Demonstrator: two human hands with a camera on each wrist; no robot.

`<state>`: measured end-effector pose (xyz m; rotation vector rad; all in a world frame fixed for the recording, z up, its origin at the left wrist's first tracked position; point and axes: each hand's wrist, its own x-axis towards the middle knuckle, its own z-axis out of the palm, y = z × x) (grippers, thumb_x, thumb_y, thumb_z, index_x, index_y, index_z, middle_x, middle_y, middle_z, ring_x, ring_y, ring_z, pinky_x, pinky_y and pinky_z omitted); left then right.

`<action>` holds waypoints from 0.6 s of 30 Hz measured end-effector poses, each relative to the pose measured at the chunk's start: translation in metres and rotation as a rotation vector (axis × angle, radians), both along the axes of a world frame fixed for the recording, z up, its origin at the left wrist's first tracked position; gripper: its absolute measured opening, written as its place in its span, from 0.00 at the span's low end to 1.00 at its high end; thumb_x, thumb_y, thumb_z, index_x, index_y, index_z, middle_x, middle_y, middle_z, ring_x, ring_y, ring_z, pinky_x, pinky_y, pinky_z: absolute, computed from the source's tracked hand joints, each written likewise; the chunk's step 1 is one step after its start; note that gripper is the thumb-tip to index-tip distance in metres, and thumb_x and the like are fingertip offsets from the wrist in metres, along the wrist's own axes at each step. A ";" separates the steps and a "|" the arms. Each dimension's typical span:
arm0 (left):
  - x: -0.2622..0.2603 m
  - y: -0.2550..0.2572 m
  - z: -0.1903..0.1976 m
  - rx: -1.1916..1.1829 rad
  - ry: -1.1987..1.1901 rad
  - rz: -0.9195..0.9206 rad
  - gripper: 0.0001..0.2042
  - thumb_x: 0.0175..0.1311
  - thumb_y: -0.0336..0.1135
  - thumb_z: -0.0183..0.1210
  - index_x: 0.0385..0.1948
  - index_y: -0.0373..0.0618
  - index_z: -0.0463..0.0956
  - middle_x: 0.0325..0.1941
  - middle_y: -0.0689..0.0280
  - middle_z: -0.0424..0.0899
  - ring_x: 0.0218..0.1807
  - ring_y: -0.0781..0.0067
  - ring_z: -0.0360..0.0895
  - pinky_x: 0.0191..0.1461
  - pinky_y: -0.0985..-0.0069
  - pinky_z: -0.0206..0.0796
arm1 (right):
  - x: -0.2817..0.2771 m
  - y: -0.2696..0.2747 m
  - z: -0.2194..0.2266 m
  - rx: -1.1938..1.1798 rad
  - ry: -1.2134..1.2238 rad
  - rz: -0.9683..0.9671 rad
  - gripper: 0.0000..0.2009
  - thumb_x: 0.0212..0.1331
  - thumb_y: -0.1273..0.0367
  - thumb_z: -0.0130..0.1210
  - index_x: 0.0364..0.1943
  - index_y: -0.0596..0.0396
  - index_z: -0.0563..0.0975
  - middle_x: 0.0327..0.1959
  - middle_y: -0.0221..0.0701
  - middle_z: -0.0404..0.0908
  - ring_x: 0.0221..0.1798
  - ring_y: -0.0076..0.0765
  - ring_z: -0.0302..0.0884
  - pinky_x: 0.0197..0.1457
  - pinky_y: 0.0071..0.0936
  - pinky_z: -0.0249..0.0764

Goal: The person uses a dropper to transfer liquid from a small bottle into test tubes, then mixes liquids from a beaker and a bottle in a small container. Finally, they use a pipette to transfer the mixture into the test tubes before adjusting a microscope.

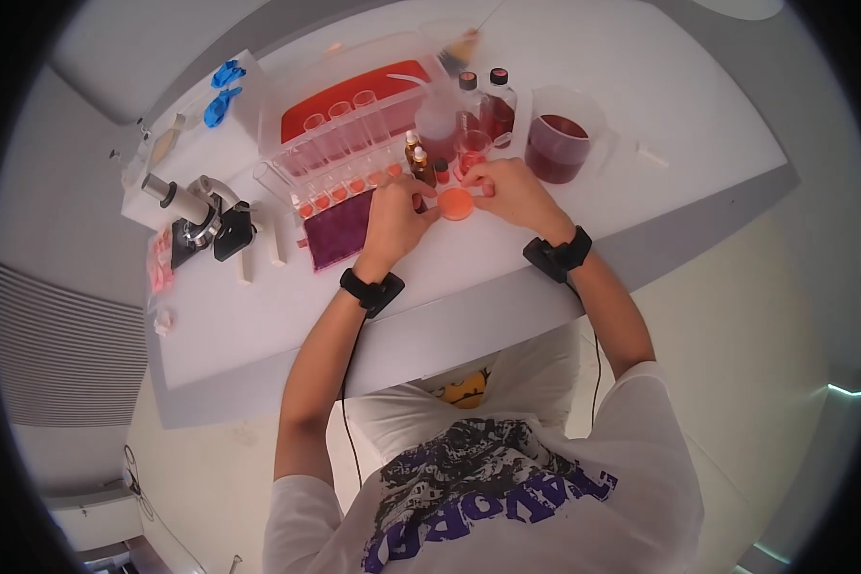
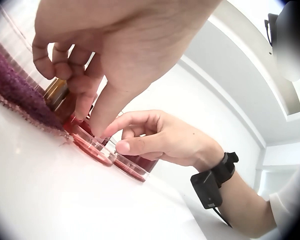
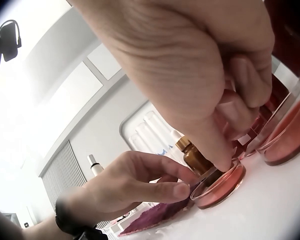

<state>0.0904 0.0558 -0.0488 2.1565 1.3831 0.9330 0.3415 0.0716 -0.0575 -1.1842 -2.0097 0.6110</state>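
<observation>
A round, clear petri dish with orange-red contents sits on the table between both hands. My left hand holds its left side, with the thumb and index finger at the rim in the right wrist view. From the other side my right hand pinches at the same dish, its thumb at the rim and its other fingers curled. A second petri dish with red contents lies beside it, under the right hand. Just behind the hands stand brown dropper bottles.
A purple mat lies left of the dish, before a rack of test tubes. A microscope stands farther left. Behind are a clear bin, black-capped bottles, a small red beaker and a large beaker.
</observation>
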 end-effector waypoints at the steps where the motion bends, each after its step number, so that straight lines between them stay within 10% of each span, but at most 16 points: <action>1: -0.001 0.002 -0.002 0.041 0.027 -0.019 0.12 0.52 0.27 0.80 0.38 0.39 0.91 0.27 0.63 0.79 0.37 0.63 0.73 0.48 0.65 0.68 | 0.001 0.000 0.000 0.003 -0.009 0.006 0.16 0.54 0.72 0.75 0.48 0.56 0.90 0.30 0.40 0.86 0.31 0.39 0.83 0.40 0.33 0.79; 6: 0.001 0.004 -0.006 0.016 0.016 -0.030 0.11 0.53 0.26 0.80 0.38 0.37 0.91 0.26 0.63 0.79 0.32 0.68 0.75 0.42 0.67 0.70 | 0.003 0.001 -0.001 0.016 -0.029 0.014 0.16 0.54 0.72 0.77 0.48 0.56 0.90 0.31 0.41 0.86 0.32 0.39 0.84 0.41 0.33 0.79; 8: 0.002 0.004 -0.005 -0.018 0.016 -0.004 0.12 0.49 0.28 0.82 0.36 0.38 0.91 0.29 0.58 0.84 0.33 0.58 0.80 0.47 0.61 0.73 | 0.003 -0.003 0.007 -0.061 -0.057 0.018 0.14 0.57 0.73 0.70 0.48 0.58 0.85 0.43 0.47 0.91 0.45 0.62 0.89 0.48 0.44 0.85; 11: 0.002 0.003 -0.003 -0.023 0.017 0.003 0.13 0.48 0.28 0.83 0.36 0.38 0.91 0.29 0.58 0.84 0.33 0.59 0.80 0.45 0.62 0.73 | 0.004 -0.002 0.006 -0.052 -0.067 0.027 0.16 0.56 0.73 0.71 0.49 0.58 0.85 0.43 0.46 0.91 0.45 0.62 0.89 0.48 0.44 0.85; 15: 0.002 0.003 -0.003 0.010 0.016 -0.005 0.13 0.48 0.27 0.83 0.36 0.38 0.91 0.29 0.58 0.84 0.32 0.60 0.80 0.44 0.62 0.73 | 0.004 0.000 0.000 -0.029 -0.068 0.029 0.16 0.56 0.73 0.72 0.50 0.58 0.85 0.44 0.46 0.91 0.46 0.61 0.89 0.48 0.44 0.85; 18: 0.002 0.003 -0.003 0.013 0.031 -0.005 0.13 0.48 0.27 0.83 0.36 0.38 0.91 0.29 0.58 0.84 0.31 0.60 0.81 0.43 0.63 0.74 | 0.003 0.001 -0.002 -0.021 -0.020 -0.002 0.16 0.53 0.72 0.77 0.48 0.55 0.90 0.30 0.41 0.85 0.33 0.40 0.83 0.41 0.35 0.79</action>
